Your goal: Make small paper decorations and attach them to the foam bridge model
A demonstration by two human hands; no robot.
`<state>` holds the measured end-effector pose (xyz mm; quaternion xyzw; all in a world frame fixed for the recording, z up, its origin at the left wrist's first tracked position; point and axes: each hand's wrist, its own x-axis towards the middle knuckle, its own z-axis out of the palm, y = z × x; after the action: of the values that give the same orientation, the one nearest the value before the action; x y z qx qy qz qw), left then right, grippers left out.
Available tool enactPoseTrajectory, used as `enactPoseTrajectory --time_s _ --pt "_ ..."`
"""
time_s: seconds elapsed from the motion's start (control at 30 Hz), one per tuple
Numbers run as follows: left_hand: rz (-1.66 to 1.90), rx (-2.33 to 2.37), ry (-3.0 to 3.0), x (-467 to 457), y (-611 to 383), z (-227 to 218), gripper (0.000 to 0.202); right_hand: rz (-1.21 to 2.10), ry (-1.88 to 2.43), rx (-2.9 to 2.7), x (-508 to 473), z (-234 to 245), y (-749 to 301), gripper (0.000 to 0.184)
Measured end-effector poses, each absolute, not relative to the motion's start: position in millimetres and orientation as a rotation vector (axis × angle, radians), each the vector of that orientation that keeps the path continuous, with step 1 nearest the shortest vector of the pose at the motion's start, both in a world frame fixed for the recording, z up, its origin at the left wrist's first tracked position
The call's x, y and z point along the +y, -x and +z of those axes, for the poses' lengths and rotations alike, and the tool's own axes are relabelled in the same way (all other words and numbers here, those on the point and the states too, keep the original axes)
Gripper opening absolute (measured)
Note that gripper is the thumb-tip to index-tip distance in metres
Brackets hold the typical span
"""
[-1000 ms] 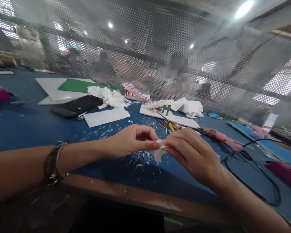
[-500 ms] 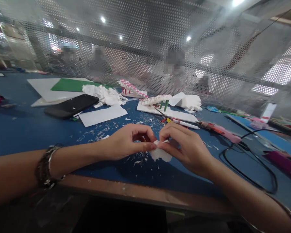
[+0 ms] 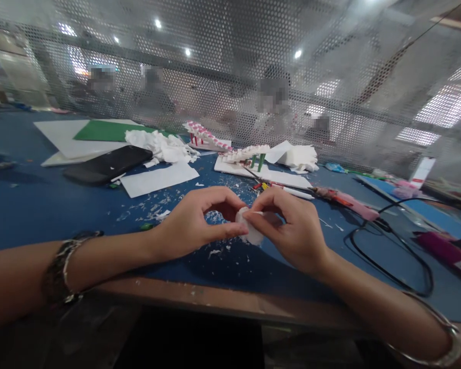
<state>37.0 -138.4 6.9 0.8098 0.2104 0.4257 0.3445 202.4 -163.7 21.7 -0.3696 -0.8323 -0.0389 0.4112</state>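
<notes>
A small piece of thin white paper (image 3: pixel 252 234) is pinched between my two hands, just above the blue table. My left hand (image 3: pixel 200 220) grips its left edge between thumb and forefinger. From the other side my right hand (image 3: pixel 290 225) holds it with thumb and fingertips, covering part of it. White scraps (image 3: pixel 215 252) litter the tabletop beneath and around the hands. Beyond them stands a model of small white and pink steps (image 3: pixel 246 154) with green posts on a white base. Scissors (image 3: pixel 255 174) and a white pen-like stick (image 3: pixel 295 192) lie in front of that base.
A black phone (image 3: pixel 107 165) and a white paper strip (image 3: pixel 159 179) lie at left, by a crumpled white pile (image 3: pixel 161 146) and a green sheet (image 3: pixel 103 131). At right are a pink tool (image 3: pixel 349 204), its black cable (image 3: pixel 392 279) and a purple object (image 3: pixel 445 256). Mesh (image 3: pixel 215 92) rises behind.
The white paper between my hands has turned and looks more folded or gathered, with less of it hanging down. Both hands remain close together. The view has shifted slightly.
</notes>
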Motion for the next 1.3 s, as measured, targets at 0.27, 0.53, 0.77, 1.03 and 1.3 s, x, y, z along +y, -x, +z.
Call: enactPoseTrajectory --time_s 0.27,0.53,0.77,1.03,1.3 --pt "1.15 0.573 -2.144 -137 -39 10 0.009 0.284 0.903 -2.03 -164 22 -204 0.01" --pt "1.132 0.52 -1.906 -135 -36 11 0.01 0.58 0.853 -1.911 -164 25 -204 0.007" --pt "1.094 0.477 -1.75 -133 -36 13 0.014 0.682 0.847 -1.865 -168 25 -205 0.005" --pt "0.955 0.31 -1.781 -131 -29 14 0.013 0.71 0.736 -1.962 -176 26 -203 0.006" --pt "1.013 0.369 -1.864 -130 -30 12 0.006 0.569 0.724 -2.02 -176 26 -203 0.005"
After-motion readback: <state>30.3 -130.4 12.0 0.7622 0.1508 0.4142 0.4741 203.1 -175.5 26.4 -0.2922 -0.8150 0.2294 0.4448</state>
